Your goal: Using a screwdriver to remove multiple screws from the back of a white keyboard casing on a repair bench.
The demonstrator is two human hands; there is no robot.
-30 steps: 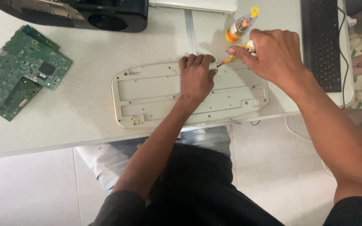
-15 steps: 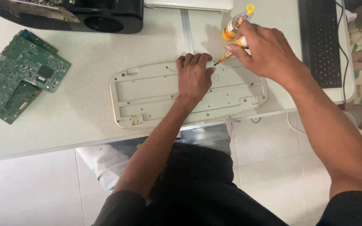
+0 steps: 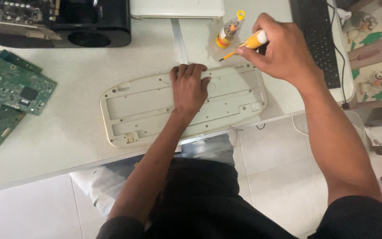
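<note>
Cream keyboard shell (image 3: 155,110), upturned, lies across front edge of table (image 3: 76,79), right end overhanging.

Left hand (image 3: 189,88) flat on shell's middle, fingers together, curled over far rim; pressing down.

Right hand (image 3: 284,51) pinches yellow screwdriver (image 3: 246,44), tip just above shell's far edge, right of centre; not seated in any screw.

Judgement:
- keep left palm heavy so shell doesn't skate
- seat tip square before turning
- keep elbow off small yellow bottle (image 3: 228,28) behind tip.

Green circuit board (image 3: 9,97) at left edge, well apart.
</note>
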